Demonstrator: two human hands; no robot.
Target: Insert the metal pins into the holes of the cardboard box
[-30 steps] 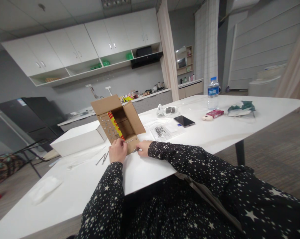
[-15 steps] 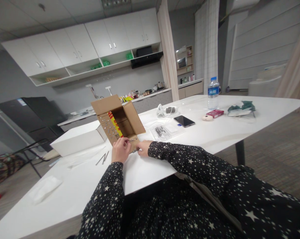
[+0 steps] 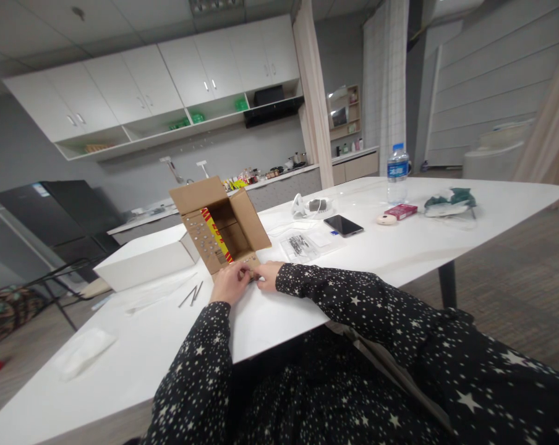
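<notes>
The cardboard box [image 3: 224, 232] sits open on the white table [image 3: 400, 247], flaps out, its near flap dotted with small metal bits, so both hands meet right there. Left hand [image 3: 230, 282] and right hand [image 3: 269, 275] look curled, fingertips pinched together at the flap edge, too small to tell what's held

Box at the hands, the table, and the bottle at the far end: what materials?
Box: brown corrugated cardboard by the look, matte, with creased open flaps and rows of small shiny studs, probably metal.
Table: white, smooth, semi-gloss; faint reflections suggest laminate or stone, can't tell which.
Bottle: clear plastic, most likely, with a blue label and cap.
</notes>
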